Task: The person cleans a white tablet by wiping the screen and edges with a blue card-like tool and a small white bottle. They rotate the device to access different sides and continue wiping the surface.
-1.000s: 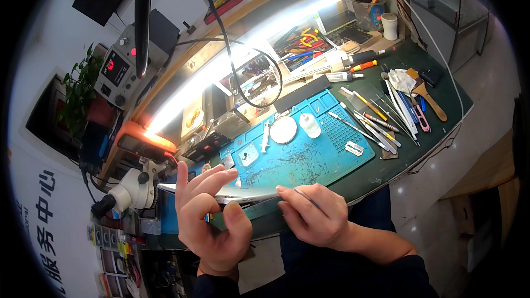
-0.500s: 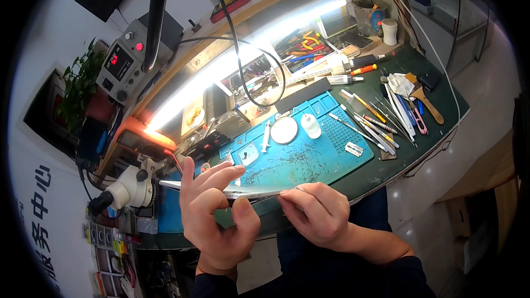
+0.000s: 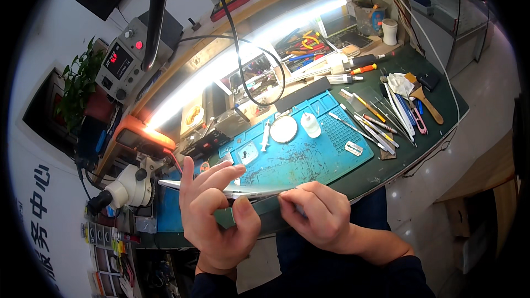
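Note:
A thin, silver-edged flat device (image 3: 257,193), seen nearly edge-on, is raised over the near edge of the bench; whether it is a phone or a tablet I cannot tell. My left hand (image 3: 220,209) grips its left part, thumb on the near side and fingers along the far side. At its right end, my right hand (image 3: 317,214) has thumb and fingertips pinched together against the edge. Whatever lies between those fingertips is hidden. Beyond both hands lies a blue work mat (image 3: 303,168) with a syringe (image 3: 265,136), a round white dish (image 3: 284,129) and a small white bottle (image 3: 311,126).
A razor blade (image 3: 353,149) lies on the mat's right side. Tweezers, brushes and a wooden-handled brush (image 3: 428,105) are spread farther right. To the left stand a white microscope (image 3: 130,190) and an orange meter (image 3: 144,133). A black cable (image 3: 237,49) loops above the bench.
Both hands and the device keep almost the same pose. Only a very slight shift of the view shows.

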The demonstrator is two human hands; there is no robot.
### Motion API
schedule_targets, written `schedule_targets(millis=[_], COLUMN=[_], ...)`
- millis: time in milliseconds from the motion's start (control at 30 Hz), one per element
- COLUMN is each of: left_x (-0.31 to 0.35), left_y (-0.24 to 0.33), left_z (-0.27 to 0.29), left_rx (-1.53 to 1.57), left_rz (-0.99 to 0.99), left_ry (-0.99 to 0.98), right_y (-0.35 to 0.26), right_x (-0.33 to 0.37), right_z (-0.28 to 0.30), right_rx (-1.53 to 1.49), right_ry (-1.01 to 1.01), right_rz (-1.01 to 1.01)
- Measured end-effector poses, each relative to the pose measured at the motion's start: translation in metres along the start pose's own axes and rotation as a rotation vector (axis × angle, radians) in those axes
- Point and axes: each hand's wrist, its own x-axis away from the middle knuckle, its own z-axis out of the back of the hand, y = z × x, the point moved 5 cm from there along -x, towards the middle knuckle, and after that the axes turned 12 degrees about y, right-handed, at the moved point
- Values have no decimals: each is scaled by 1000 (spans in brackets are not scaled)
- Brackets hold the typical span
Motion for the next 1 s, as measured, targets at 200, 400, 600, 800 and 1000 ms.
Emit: schedule_targets(millis=[200, 400, 600, 800, 1000], left_x=[0, 0, 0, -1, 0], left_y=[-1, -2, -1, 1, 0], left_z=[-2, -7, -3, -3, -5], left_rx=[23, 36, 23, 11, 3], left_rz=[2, -4, 12, 15, 23], left_ry=[-2, -9, 8, -7, -13], right_y=[11, 23, 27, 23, 16], right_x=[-8, -18, -14, 10, 9], right_z=[-1, 12, 19, 13, 17], right_rx=[-59, -50, -24, -121, -56], right_ry=[-103, -37, -69, -128, -10], right_rz=[-34, -18, -53, -352, 40])
